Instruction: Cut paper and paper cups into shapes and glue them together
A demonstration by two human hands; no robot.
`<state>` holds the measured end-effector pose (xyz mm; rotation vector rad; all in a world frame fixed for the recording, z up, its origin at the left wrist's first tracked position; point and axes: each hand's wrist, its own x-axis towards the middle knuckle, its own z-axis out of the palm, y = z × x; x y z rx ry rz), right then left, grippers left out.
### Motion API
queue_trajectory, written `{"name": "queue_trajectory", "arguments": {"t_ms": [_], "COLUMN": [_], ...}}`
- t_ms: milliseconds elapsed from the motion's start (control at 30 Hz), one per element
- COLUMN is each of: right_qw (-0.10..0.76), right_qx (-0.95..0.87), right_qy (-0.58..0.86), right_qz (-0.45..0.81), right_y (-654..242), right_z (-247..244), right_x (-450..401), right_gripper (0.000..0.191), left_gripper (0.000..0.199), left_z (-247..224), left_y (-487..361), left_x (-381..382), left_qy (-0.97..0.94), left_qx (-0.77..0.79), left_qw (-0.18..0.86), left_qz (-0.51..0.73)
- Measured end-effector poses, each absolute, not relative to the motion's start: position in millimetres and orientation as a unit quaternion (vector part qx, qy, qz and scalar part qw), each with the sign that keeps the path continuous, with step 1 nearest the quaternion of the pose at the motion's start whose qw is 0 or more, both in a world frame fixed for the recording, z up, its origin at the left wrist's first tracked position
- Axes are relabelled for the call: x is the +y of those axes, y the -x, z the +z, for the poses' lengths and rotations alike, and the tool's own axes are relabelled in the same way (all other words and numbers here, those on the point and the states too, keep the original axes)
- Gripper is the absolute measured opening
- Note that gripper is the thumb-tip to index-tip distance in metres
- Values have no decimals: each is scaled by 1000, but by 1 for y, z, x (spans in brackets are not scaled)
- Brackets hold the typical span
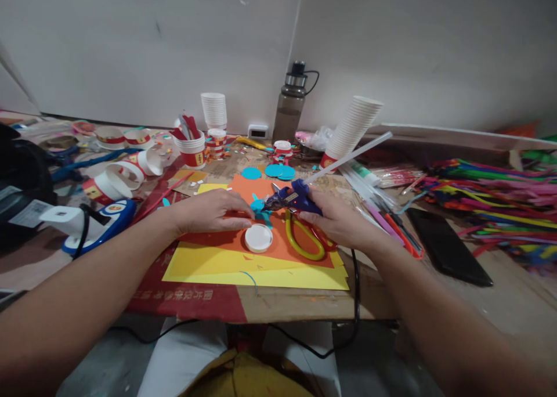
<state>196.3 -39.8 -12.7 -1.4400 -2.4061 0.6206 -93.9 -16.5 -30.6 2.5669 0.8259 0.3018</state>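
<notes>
My right hand (333, 214) grips a blue hot glue gun (296, 197) with a long clear glue stick (352, 156) out of its back end. The gun's nozzle points left, at a small blue paper cutout (260, 206). My left hand (215, 211) lies palm down over orange paper (209, 243), fingers stretched and thumb apart, tips close beside the cutout. Just below the cutout is a white round cup piece (259, 238). Scissors with a yellow handle (300, 246) lie partly under the glue gun and my right hand.
Blue paper discs (274, 172), a bottle (289, 104) and leaning stacked paper cups (352, 130) stand farther back. Cut cup rings (111, 182) and a blue-white tool (102, 226) lie left. A phone (448, 246) and pipe cleaners (500, 205) lie right. A black cord (357, 292) hangs over the edge.
</notes>
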Motion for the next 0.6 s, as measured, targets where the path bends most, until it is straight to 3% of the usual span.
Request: {"name": "queue_trajectory", "arguments": {"t_ms": [467, 600], "right_qw": [111, 110], "right_qx": [-809, -817], "right_qy": [559, 542], "right_qz": [146, 165], "right_y": [-190, -188], "right_z": [-8, -7], "right_x": [-44, -47], "right_gripper": [20, 25], "left_gripper": [34, 33], "left_z": [-29, -29], "left_y": [94, 94], "left_x": [-16, -16], "left_qy": [-930, -929], "left_qx": [291, 294], "left_qw": [209, 207], "left_qz": [90, 92]}}
